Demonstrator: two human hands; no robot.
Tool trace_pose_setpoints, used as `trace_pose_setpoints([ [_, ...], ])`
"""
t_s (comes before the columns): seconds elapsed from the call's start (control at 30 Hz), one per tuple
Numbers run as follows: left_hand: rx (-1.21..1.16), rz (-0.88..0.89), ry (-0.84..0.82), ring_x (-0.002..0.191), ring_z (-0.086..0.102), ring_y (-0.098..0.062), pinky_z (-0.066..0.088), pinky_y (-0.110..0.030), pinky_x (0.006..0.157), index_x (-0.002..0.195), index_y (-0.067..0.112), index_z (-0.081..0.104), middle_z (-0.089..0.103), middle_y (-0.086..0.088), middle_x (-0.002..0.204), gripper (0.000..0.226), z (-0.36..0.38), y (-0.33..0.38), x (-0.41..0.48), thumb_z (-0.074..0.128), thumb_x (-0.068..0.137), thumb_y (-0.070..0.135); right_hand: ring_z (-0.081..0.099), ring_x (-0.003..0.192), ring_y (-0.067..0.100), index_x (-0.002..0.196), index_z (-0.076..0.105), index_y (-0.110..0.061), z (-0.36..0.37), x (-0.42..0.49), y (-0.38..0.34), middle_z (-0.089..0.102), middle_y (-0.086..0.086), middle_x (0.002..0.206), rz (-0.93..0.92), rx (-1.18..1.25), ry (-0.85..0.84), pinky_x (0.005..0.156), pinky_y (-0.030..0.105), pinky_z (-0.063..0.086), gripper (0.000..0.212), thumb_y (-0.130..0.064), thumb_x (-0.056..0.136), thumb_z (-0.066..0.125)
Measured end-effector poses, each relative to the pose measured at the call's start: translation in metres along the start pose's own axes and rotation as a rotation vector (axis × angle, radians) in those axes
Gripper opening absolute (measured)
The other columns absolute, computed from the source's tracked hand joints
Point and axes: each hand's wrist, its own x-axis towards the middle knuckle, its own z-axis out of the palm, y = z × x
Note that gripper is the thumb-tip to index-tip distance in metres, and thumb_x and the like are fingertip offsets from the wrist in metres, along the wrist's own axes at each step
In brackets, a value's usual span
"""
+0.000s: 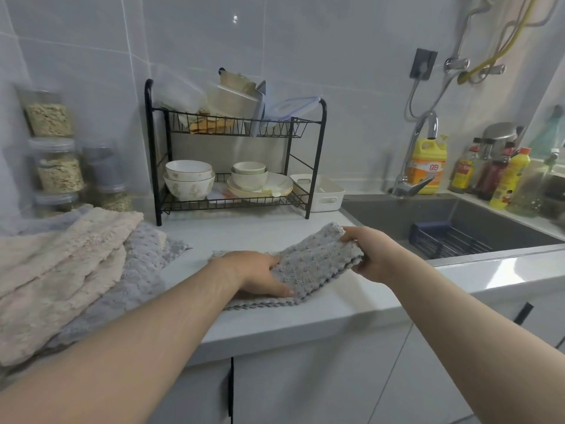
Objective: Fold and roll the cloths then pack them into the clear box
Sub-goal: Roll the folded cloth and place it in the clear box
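Left hand: my left hand [260, 275] lies palm down on the grey cloth [308, 264], fingers together and fairly flat, thumb along the near edge; it presses the cloth's left part to the counter [275, 322] without gripping.
Right hand: at 3 o'clock from the left hand, my right hand [371, 254] pinches the cloth's right end, thumb on top, fingers curled under, lifting that end off the counter.
Jars: at 9 o'clock of the scene I see stacked clear jars [56, 166] of pale flaky contents against the tiled wall, blurred.
Cloth pile: at 8 o'clock, beige plush cloths [61, 264] with a ridged, fluffy nap lie over grey dimpled ones [137, 270], loosely heaped, well apart from both hands.
Grey cloth: soft, nubbly, roughly rectangular, dark stitched edge; it spans between my two hands, flat under the left, rising toward the right.
Dish rack: at 12 o'clock, a black wire two-tier rack [235, 148] holds glossy white bowls [189, 182] and plates below, containers above.
White bin: just right of the rack, a small white plastic bin [324, 194] with handle slots.
Sink: at 2 o'clock, a dark matte sink [428, 215] with a blue slotted basket [443, 240] inside and a chrome tap [419, 157] behind.
Bottles: at 3 o'clock, a yellow detergent bottle [428, 166] and sauce bottles [495, 175] along the ledge.
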Motion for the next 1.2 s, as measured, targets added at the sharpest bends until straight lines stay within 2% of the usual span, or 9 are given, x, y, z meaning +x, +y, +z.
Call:
trace_pose_setpoints([
  [0.13, -0.058, 0.015, 0.113, 0.136, 0.039, -0.023, 0.037, -0.040, 0.107, 0.151, 0.036, 0.018, 0.038, 0.005, 0.152, 0.099, 0.004, 0.007, -0.003, 0.046, 0.070, 0.085, 0.056, 0.085, 0.025, 0.126, 0.056, 0.000, 0.000, -0.001, -0.007, 0.065, 0.013, 0.103, -0.036, -0.011, 0.042, 0.073, 0.035, 0.040, 0.067, -0.010, 0.059, 0.061],
  [0.2, -0.086, 0.048, 0.276, 0.128, 0.046, -0.022, 0.042, -0.037, 0.101, 0.146, 0.035, 0.032, 0.049, 0.002, 0.141, 0.078, 0.008, 0.001, -0.017, 0.044, 0.080, 0.076, 0.053, 0.068, 0.026, 0.108, 0.059, 0.005, 0.001, -0.013, -0.015, 0.065, 0.016, 0.101, -0.066, -0.070, 0.099, 0.066, 0.032, 0.043, 0.043, -0.009, 0.067, 0.062],
  [0.3, -0.094, 0.014, 0.491, 0.108, 0.050, -0.017, 0.044, -0.033, 0.092, 0.128, 0.029, 0.054, 0.057, 0.002, 0.116, 0.045, 0.017, -0.032, -0.039, 0.038, 0.094, 0.052, 0.035, 0.051, 0.021, 0.079, 0.053, -0.003, 0.001, -0.030, -0.030, 0.045, 0.009, 0.073, -0.152, -0.278, 0.175, 0.048, 0.027, 0.032, 0.006, -0.006, 0.082, 0.056],
  [0.53, -0.050, -0.123, 0.426, 0.116, 0.050, -0.017, 0.041, -0.035, 0.091, 0.117, 0.027, 0.052, 0.054, 0.006, 0.116, 0.034, 0.051, -0.090, -0.049, 0.024, 0.100, 0.036, 0.050, 0.053, 0.019, 0.089, 0.072, -0.007, 0.053, -0.050, -0.035, 0.062, 0.008, 0.068, -0.415, -0.479, 0.087, 0.048, 0.020, 0.043, 0.021, -0.004, 0.082, 0.053],
  [0.6, -0.082, -0.115, 0.459, 0.119, 0.049, -0.019, 0.040, -0.036, 0.094, 0.121, 0.026, 0.054, 0.055, 0.005, 0.119, 0.035, 0.053, -0.089, -0.049, 0.026, 0.100, 0.031, 0.045, 0.050, 0.021, 0.077, 0.068, -0.006, 0.076, -0.044, -0.026, 0.056, 0.006, 0.055, -0.455, -0.634, 0.062, 0.050, 0.024, 0.039, 0.017, -0.012, 0.079, 0.053],
  [0.7, -0.164, -0.139, 0.515, 0.123, 0.049, -0.020, 0.040, -0.035, 0.100, 0.128, 0.021, 0.055, 0.056, 0.002, 0.130, 0.038, 0.053, -0.090, -0.052, 0.030, 0.099, 0.020, 0.039, 0.053, 0.022, 0.067, 0.051, -0.011, 0.111, -0.037, -0.013, 0.046, 0.007, 0.058, -0.486, -0.873, 0.040, 0.051, 0.024, 0.032, 0.010, -0.014, 0.077, 0.051],
  [0.87, -0.208, -0.234, 0.587, 0.088, 0.054, -0.025, 0.037, -0.033, 0.068, 0.078, 0.017, 0.048, 0.056, 0.001, 0.089, 0.018, 0.051, -0.090, -0.056, 0.034, 0.086, 0.008, 0.041, 0.058, 0.021, 0.067, 0.041, -0.010, 0.154, -0.036, 0.010, 0.043, 0.003, 0.062, -0.471, -1.079, -0.038, 0.050, 0.024, 0.031, 0.021, -0.015, 0.084, 0.052],
  [1.03, -0.262, -0.273, 0.581, 0.074, 0.049, -0.025, 0.032, -0.034, 0.060, 0.070, 0.011, 0.042, 0.048, 0.000, 0.075, 0.011, 0.051, -0.094, -0.054, 0.038, 0.075, 0.002, 0.052, 0.067, 0.024, 0.071, 0.048, -0.011, 0.168, -0.042, 0.036, 0.047, 0.002, 0.065, -0.471, -1.219, -0.087, 0.056, 0.025, 0.037, 0.018, -0.020, 0.086, 0.055],
  [1.2, -0.302, -0.255, 0.580, 0.072, 0.047, -0.024, 0.028, -0.034, 0.057, 0.066, 0.012, 0.038, 0.047, -0.001, 0.074, 0.011, 0.052, -0.097, -0.052, 0.039, 0.072, 0.002, 0.060, 0.101, 0.030, 0.095, 0.059, -0.012, 0.169, -0.053, 0.048, 0.064, 0.010, 0.105, -0.479, -1.352, -0.181, 0.076, 0.030, 0.043, 0.034, -0.044, 0.085, 0.058],
])
